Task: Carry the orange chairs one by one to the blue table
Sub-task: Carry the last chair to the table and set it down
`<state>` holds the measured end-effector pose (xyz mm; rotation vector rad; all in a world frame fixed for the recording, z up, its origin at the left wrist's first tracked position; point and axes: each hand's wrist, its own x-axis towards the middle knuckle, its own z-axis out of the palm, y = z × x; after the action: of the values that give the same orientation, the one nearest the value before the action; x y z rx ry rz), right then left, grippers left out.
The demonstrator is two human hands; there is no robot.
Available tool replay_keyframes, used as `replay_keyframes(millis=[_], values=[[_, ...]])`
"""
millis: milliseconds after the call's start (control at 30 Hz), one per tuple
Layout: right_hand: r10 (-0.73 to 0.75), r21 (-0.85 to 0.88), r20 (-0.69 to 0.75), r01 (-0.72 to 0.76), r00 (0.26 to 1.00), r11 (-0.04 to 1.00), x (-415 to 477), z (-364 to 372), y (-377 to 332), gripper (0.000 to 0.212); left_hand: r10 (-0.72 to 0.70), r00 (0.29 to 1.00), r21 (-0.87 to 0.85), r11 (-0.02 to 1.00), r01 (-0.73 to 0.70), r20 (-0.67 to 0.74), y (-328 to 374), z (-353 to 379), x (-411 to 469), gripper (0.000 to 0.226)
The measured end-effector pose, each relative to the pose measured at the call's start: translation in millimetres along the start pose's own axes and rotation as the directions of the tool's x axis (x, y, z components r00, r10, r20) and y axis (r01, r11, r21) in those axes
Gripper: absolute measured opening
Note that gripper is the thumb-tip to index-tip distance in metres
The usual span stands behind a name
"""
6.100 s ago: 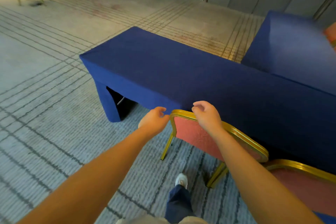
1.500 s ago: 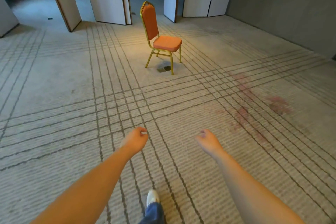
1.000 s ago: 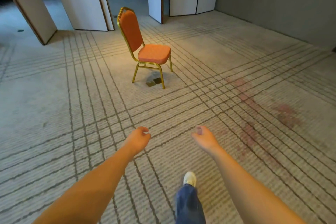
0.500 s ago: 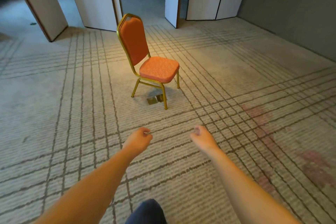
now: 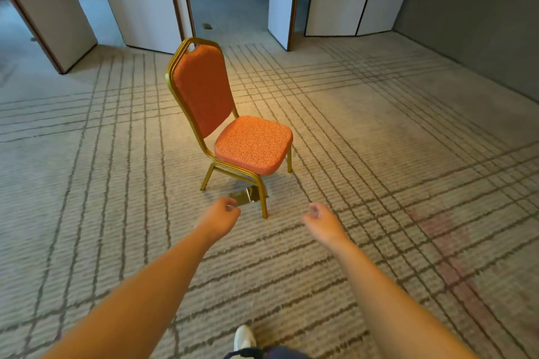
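Carpeted hall w/ a grid-line pattern, folding wall panels (image 5: 140, 0) standing part-open at the back. One orange chair (image 5: 230, 114) stands upright on the carpet ahead of me, gold frame, seat facing right and a bit toward me, backrest to the left. Blue table not in view.

Left hand (image 5: 218, 217) and right hand (image 5: 322, 220) are both out front, fingers loosely curled, holding nothing, neither touching the chair yet; they sit just short of the near front leg.

Risks as I see it: a shiny metal floor plate (image 5: 246, 195) lies under the chair by that leg, so a foot or chair leg could catch on it during the lift. I'm coming in at the seat's side, not behind the backrest, so a grab at one frame edge could tip the chair or swing its legs into my shins. My shoe (image 5: 244, 338) is mid-step; reaching before I'm planted = an off-balance lift.
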<state>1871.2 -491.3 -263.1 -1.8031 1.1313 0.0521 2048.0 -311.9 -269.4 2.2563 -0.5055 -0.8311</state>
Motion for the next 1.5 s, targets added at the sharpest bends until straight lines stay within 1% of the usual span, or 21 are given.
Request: replay_keyframes(millis=[67, 200, 267, 333, 400, 433, 533, 567, 633, 667, 833, 900, 1000, 1167, 1333, 1400, 1500], values=[[-0.013, -0.005, 0.006, 0.013, 1.000, 1.000, 32.1, -3.0, -16.9, 0.059, -0.002, 1.000, -0.007, 1.000, 0.002, 0.008, 16.6, -11.1, 33.8, 0.039], [0.019, 0.014, 0.018, -0.019, 1.000, 1.000, 103.6, -6.8, -46.7, 0.062, -0.018, 1.000, 0.013, 1.000, 0.017, 0.010, 43.1, -24.4, 103.3, 0.034], [0.019, 0.026, 0.050, -0.020, 0.999, 0.999, 144.9, -9.4, -64.5, 0.062, -0.022, 1.000, 0.016, 1.000, 0.022, 0.008, 57.5, -31.8, 144.0, 0.032], [0.005, 0.031, 0.070, -0.007, 0.998, 0.999, 197.2, -14.3, -84.3, 0.062, -0.028, 1.000, 0.019, 0.999, 0.028, -0.013, 73.3, -40.1, 193.3, 0.030], [-0.018, 0.026, 0.071, 0.017, 0.997, 1.000, 236.2, -19.3, -103.1, 0.059, -0.019, 0.999, 0.056, 0.998, 0.021, -0.047, 87.1, -49.6, 227.9, 0.028], [-0.027, 0.026, 0.077, 0.025, 0.997, 0.999, 258.7, -22.6, -113.2, 0.055, -0.023, 0.998, 0.065, 0.998, 0.027, -0.058, 94.4, -54.1, 248.3, 0.029], [-0.047, 0.044, 0.085, 0.043, 0.995, 0.998, 321.9, -33.5, -146.2, 0.022, -0.063, 0.996, 0.079, 0.995, 0.068, -0.062, 122.3, -71.0, 305.2, 0.035], [-0.054, 0.052, 0.095, 0.049, 0.994, 0.997, 340.9, -35.3, -156.2, 0.025, -0.067, 0.995, 0.077, 0.994, 0.073, -0.072, 130.2, -77.0, 323.6, 0.036], [-0.024, 0.046, 0.129, 0.019, 0.991, 0.999, 377.5, -35.3, -174.0, 0.047, -0.066, 0.995, 0.095, 0.993, 0.074, -0.080, 140.7, -87.0, 357.4, 0.038], [-0.012, 0.042, 0.145, 0.006, 0.989, 0.999, 393.0, -35.2, -181.8, 0.051, -0.076, 0.994, 0.102, 0.991, 0.084, -0.080, 144.2, -91.2, 371.6, 0.038], [0.020, 0.045, 0.180, -0.028, 0.983, 0.999, 457.6, -29.6, -217.2, 0.058, -0.111, 0.993, 0.112, 0.987, 0.116, -0.049, 151.4, -116.5, 445.0, 0.037], [0.045, 0.055, 0.167, -0.055, 0.985, 0.997, 483.4, -23.4, -228.6, 0.058, -0.132, 0.991, 0.131, 0.982, 0.135, -0.033, 150.7, -127.9, 478.2, 0.037], [0.108, 0.093, 0.142, -0.121, 0.984, 0.988, 523.4, -10.1, -242.1, 0.057, -0.151, 0.988, 0.140, 0.979, 0.145, 0.038, 143.5, -141.8, 535.1, 0.037], [0.267, 0.190, 0.066, -0.275, 0.961, 0.942, 576.4, 25.0, -259.2, 0.052, -0.189, 0.965, 0.211, 0.966, 0.149, 0.183, 126.7, -162.1, 635.1, 0.037], [0.383, 0.198, -0.023, -0.371, 0.924, 0.907, 617.5, 56.1, -275.7, 0.038, -0.226, 0.940, 0.249, 0.955, 0.162, 0.255, 106.3, -171.2, 713.2, 0.037], [0.418, 0.192, -0.032, -0.404, 0.908, 0.894, 631.8, 69.8, -279.0, 0.043, -0.255, 0.924, 0.251, 0.950, 0.184, 0.285, 93.9, -168.5, 736.5, 0.039], [0.467, 0.248, -0.022, -0.448, 0.884, 0.859, 650.9, 88.7, -283.7, 0.046, -0.283, 0.908, 0.251, 0.945, 0.209, 0.309, 75.1, -160.6, 759.6, 0.042]])
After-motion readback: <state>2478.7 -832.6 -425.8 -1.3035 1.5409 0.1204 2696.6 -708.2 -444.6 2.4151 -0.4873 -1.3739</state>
